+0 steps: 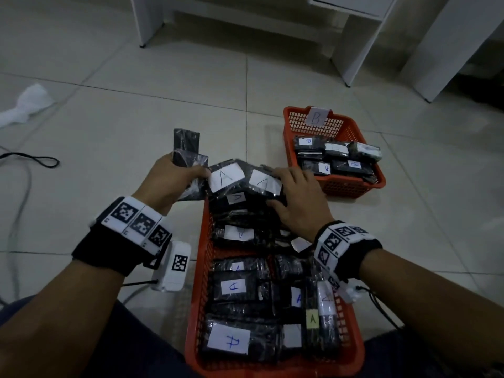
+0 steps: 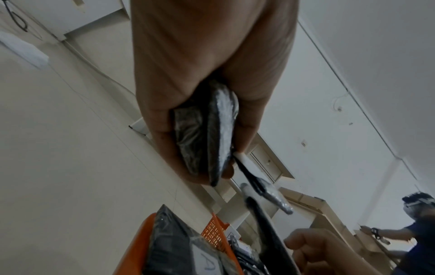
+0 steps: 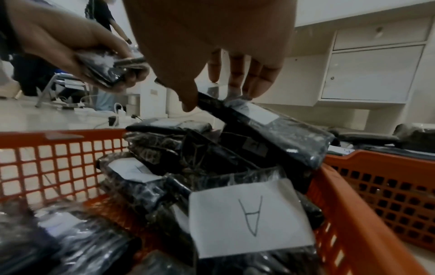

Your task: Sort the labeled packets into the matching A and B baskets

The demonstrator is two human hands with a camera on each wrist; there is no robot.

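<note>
My left hand [image 1: 174, 178] grips a stack of black plastic-wrapped packets [image 1: 188, 154] just beyond the far left corner of the near orange basket [image 1: 200, 268]. In the left wrist view those packets [image 2: 212, 134] sit edge-on between thumb and fingers. My right hand [image 1: 296, 196] pinches an A-labelled packet [image 1: 266, 182] over the far end of that basket, thumb under its edge and fingers on top [image 3: 247, 87]. A second A packet [image 1: 226, 177] lies between the hands. The near basket holds several A packets. The B basket [image 1: 354, 186], tagged B [image 1: 316, 117], holds several B packets.
The baskets stand on a pale tiled floor. A white crumpled cloth [image 1: 27, 102] and a black cable loop [image 1: 41, 159] lie at the left. White furniture legs [image 1: 144, 23] stand at the back. Another person [image 2: 419, 227] is far off.
</note>
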